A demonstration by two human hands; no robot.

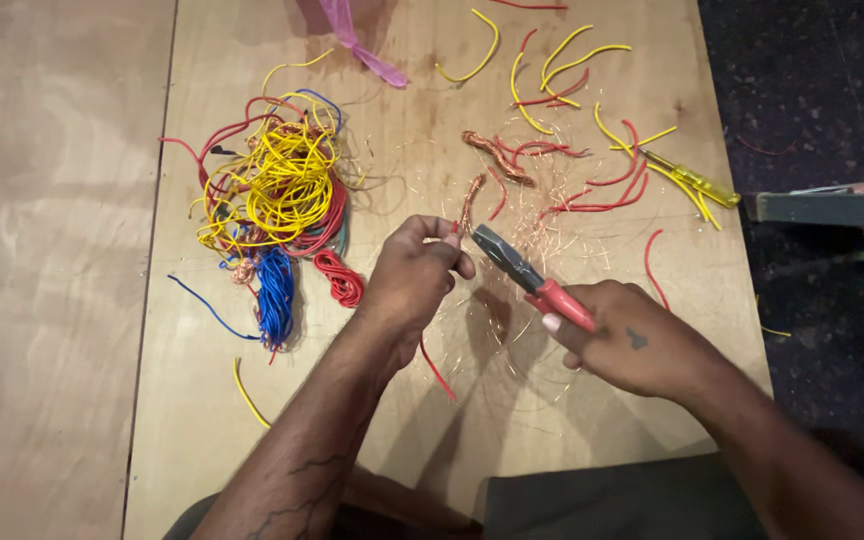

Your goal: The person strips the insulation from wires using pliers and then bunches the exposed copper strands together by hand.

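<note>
My left hand [414,278] pinches a thin red wire [437,370] whose stripped copper end [469,200] sticks up past my fingers; the red tail hangs down below the hand. My right hand [632,345] grips red-handled pliers [524,272], their dark jaws pointing up-left and almost touching the left fingertips. Both hands hover over a plywood board [592,420] strewn with fine copper strands.
A tangle of yellow, red and blue wires [277,195] lies at the left. A twisted copper bundle [497,155] and short yellow and red insulation pieces [562,70] lie at the far side. A yellow-handled screwdriver [692,180] rests at the right edge. Pink plastic [362,45] lies at the top.
</note>
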